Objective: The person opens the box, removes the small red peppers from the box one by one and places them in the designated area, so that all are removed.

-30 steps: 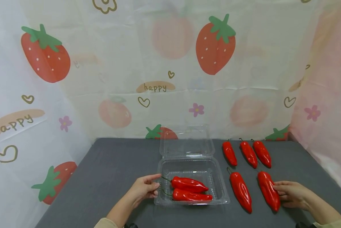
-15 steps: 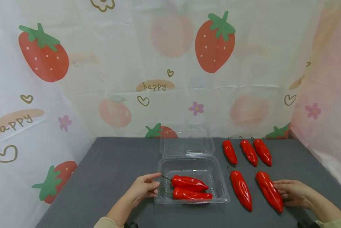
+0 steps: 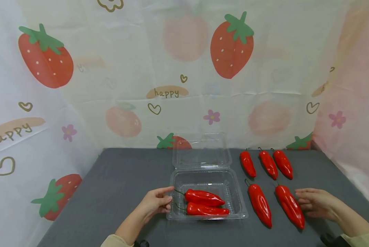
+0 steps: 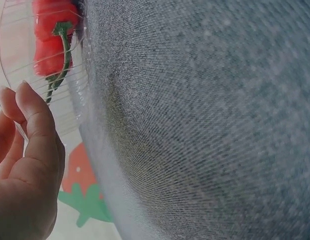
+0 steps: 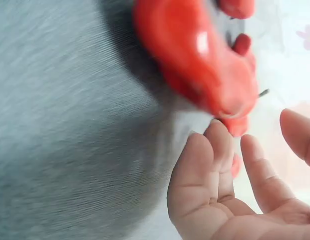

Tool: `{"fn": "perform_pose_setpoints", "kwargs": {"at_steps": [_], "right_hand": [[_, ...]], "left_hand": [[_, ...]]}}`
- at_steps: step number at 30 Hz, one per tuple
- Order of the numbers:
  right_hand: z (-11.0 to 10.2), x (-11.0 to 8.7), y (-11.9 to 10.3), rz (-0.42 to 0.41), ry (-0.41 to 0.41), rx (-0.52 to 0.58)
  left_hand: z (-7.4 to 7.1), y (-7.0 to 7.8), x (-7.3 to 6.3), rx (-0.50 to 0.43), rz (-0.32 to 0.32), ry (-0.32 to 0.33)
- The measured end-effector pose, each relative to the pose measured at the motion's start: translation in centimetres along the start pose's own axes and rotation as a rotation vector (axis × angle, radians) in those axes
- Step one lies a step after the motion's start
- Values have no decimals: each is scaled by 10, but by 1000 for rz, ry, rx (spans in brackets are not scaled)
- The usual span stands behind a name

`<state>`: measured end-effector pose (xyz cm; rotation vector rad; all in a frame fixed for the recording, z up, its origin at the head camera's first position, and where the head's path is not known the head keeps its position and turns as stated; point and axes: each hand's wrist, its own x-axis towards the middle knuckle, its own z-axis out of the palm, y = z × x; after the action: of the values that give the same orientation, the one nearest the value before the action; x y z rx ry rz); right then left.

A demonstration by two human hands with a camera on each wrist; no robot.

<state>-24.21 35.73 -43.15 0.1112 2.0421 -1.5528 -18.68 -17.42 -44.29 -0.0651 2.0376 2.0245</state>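
A pale cloth (image 3: 184,61) printed with strawberries and hearts hangs behind and beside the grey desk (image 3: 135,175). On the desk, a clear box (image 3: 239,200) stands with its lid (image 3: 201,152) raised, two red peppers (image 3: 204,198) inside. The left grip (image 3: 155,204) pinches its left rim. The right grip (image 3: 317,204), fingers loose and holding nothing, is beside the near right pepper (image 3: 290,207); contact is unclear. Another pepper (image 3: 260,205) lies between that one and the box, with three peppers (image 3: 268,164) behind. The right wrist view blurs the peppers; the lower edge crops both sleeves (image 3: 362,239).
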Motion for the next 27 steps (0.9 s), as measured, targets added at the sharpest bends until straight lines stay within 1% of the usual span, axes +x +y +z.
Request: {"fn": "perform_pose_setpoints", "kwargs": {"at_steps": [8,11,15,19,23,27], "right_hand": [[6,1,-22,-51,-38,4],[13,1,-31,-88,-65,20],[26,3,-44,-122,-96,43],[41,6,-56,-137,-108,61],[55,10,-68,-179,-151,63],[68,13,-79,-204,-202,84]], "left_hand": [[0,-1,-1,3,-3,3],[-1,-1,0,5,-1,2],[0,-2,1,7,-2,6],[0,-2,1,7,-4,8],[0,-3,1,2,-1,6],[0,-1,0,-3,5,5]]}}
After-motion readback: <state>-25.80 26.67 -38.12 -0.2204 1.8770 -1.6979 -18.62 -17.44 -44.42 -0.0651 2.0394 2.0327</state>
